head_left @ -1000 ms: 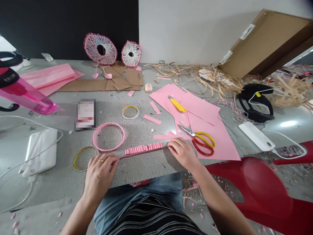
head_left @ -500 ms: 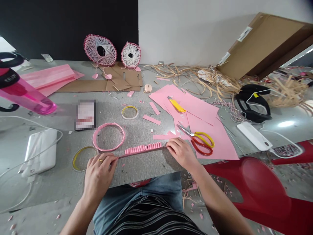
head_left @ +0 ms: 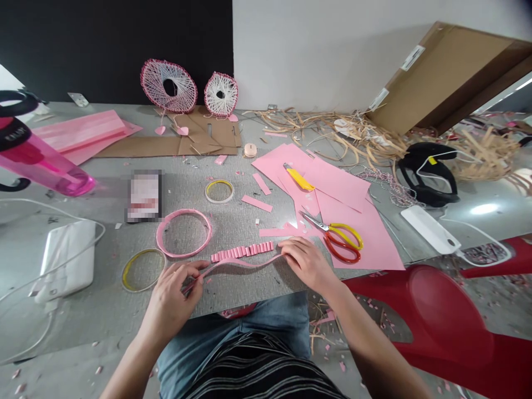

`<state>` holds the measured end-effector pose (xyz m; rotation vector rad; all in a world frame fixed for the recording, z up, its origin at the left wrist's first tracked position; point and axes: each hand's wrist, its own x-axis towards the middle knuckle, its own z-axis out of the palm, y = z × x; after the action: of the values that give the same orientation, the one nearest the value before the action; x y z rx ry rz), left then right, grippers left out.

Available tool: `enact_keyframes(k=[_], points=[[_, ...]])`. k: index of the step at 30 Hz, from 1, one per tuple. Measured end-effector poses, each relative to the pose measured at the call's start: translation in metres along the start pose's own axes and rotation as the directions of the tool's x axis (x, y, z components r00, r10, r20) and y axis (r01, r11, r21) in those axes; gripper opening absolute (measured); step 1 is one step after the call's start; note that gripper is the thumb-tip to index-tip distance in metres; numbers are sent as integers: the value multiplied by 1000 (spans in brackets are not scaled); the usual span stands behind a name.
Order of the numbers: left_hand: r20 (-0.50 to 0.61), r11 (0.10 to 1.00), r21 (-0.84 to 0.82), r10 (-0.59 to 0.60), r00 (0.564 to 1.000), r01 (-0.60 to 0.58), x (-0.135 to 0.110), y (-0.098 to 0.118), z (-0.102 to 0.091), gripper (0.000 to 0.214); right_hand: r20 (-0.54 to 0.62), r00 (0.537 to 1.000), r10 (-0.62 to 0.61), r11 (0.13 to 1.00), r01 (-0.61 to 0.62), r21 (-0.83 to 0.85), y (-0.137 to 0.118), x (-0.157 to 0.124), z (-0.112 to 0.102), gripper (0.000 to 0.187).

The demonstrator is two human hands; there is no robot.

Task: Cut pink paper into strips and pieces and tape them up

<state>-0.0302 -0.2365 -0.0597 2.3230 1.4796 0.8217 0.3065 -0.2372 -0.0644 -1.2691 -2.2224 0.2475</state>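
Fingers [head_left: 193,267] of the left hand [head_left: 172,291] are bent, thumb and forefinger brought nearly together on one end of a thin pink strip [head_left: 248,265]; the other end is covered by the curled fingers of the right hand [head_left: 305,260]. The strip is bowed rather than pulled taut, and is held along the near side of a pleated pink row [head_left: 241,252]. Both long axes are set roughly left to right, the row's right end angled slightly away from the body. Each end of the row is flanked by fingertips (neither hand can be called clearly nearer). A pink ring [head_left: 159,235] is seen beyond the row's left end; scissors [head_left: 326,227] are laid to the row's right, partly on pink sheets [head_left: 376,244]. Right thumb is hidden, so the pinch there is not shown. Whether strip and row touch cannot be told. A dark-edged rectangle [head_left: 143,195], left of the row and beyond it, is pixelated past reading.
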Motion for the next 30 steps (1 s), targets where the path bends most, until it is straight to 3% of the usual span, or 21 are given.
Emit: enact_keyframes(k=[20, 30], points=[[30, 998, 51, 34, 999, -35, 3, 4, 4, 11, 42, 999, -6, 1000, 7, -7, -2, 4, 5, 18], [-14, 998, 56, -7, 1000, 8, -1, 1, -3, 13, -19, 999, 46, 999, -47, -25, 1, -6, -2, 20]])
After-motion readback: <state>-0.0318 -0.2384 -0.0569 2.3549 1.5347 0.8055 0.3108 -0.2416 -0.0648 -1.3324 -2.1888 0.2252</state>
